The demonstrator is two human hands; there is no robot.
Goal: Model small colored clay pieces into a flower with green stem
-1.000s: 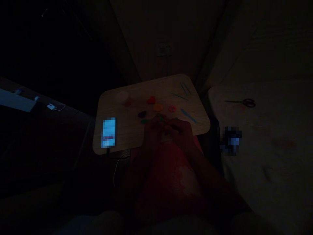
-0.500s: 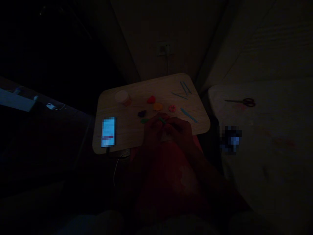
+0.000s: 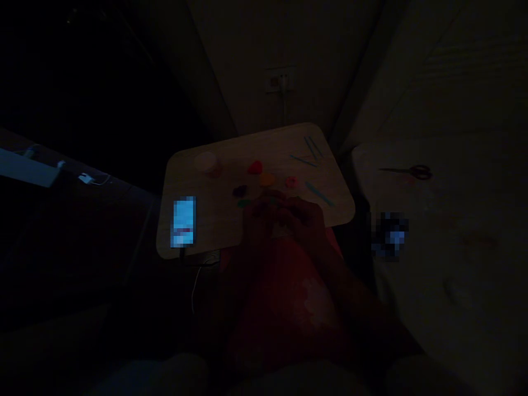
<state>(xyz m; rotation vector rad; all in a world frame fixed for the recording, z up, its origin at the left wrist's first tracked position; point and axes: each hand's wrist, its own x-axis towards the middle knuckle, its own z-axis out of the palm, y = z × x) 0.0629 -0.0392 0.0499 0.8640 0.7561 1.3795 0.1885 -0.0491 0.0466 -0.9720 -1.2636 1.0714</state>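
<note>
The scene is very dark. My left hand and my right hand meet over the near edge of a small wooden table, fingers pinched together on a small green piece of clay. On the table beyond them lie a red clay lump, an orange lump, a pink ring, a dark purple piece and a green piece.
A lit phone lies at the table's near left with a cable hanging off. Thin blue tools and a pale cup sit farther back. Scissors rest on the pale surface to the right. A wall socket is behind.
The picture has grown slightly darker. My hands stay together at the table's near edge, with only small finger movements on the green piece.
</note>
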